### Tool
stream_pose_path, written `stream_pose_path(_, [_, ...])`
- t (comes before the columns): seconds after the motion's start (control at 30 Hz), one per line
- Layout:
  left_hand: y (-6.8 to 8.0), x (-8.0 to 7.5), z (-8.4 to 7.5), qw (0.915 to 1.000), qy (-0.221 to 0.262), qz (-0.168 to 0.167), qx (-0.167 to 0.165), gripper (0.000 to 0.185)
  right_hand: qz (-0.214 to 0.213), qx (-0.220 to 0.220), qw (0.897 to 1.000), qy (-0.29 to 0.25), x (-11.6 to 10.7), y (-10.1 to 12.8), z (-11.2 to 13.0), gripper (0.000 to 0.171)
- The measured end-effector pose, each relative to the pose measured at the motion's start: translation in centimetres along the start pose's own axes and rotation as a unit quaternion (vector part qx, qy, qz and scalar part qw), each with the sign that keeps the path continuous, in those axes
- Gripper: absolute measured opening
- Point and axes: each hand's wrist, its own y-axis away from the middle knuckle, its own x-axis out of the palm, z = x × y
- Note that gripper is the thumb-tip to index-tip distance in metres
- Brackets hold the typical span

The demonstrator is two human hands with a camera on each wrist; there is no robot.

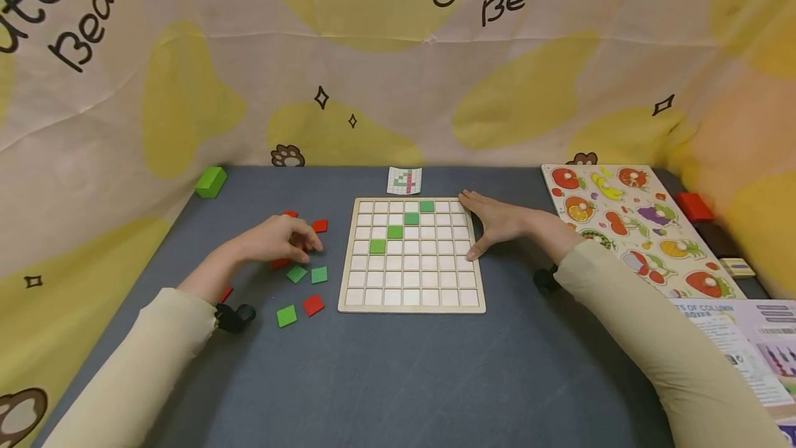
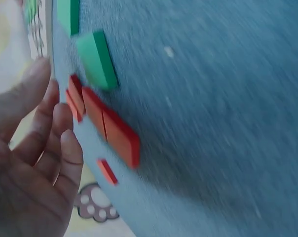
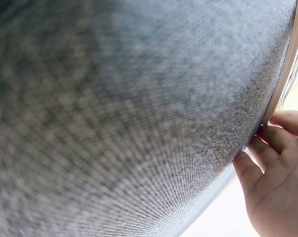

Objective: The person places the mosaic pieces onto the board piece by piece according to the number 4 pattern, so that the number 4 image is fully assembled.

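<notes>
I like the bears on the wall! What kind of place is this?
Probably a play or craft table set up for puzzle games: a wooden grid board with coloured tiles, a fruit peg puzzle, and a cloth backdrop printed "Cute Bear".

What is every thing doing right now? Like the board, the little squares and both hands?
Wooden grid board: flat on the table, mostly unfilled.
Four green square tiles: set in the board in a diagonal.
Loose red and green square tiles: scattered left of the board.
Left hand: over the loose tiles, fingers curled; whether it holds one is unclear.
Right hand: flat against the board's right edge.
Wooden fruit puzzle: lying untouched at right.
</notes>
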Motion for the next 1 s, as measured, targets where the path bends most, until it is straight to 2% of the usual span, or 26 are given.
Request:
stream_pose_path(0.13, [1.4,-0.3,0.8,0.9994,0.009,0.032,-0.011,0.026,0.000,0.002,1.000,-0.003,0.0,0.0,0.0,0.128])
stream_pose_path(0.37, [2.1,0.8,1.5,0.9994,-0.023,0.024,0.002,0.028,-0.001,-0.001,1.000,-0.006,0.2,-0.1,0.1,0.127])
stream_pose_path(0.7, [1.7,1.2,1.2,0.9992,-0.038,-0.007,-0.007,0.028,-0.003,0.003,1.000,0.001,0.1,0.0,0.0,0.128])
stream_pose_path(0.9, [0.7,0.9,0.6,0.9990,-0.004,-0.033,-0.031,0.021,-0.004,0.003,1.000,0.001,0.1,0.0,0.0,0.129])
stream_pose_path(1.0, [-0.2,0.7,-0.3,0.9984,0.014,-0.046,-0.031,0.018,-0.005,0.001,1.000,0.000,0.1,0.0,-0.1,0.129])
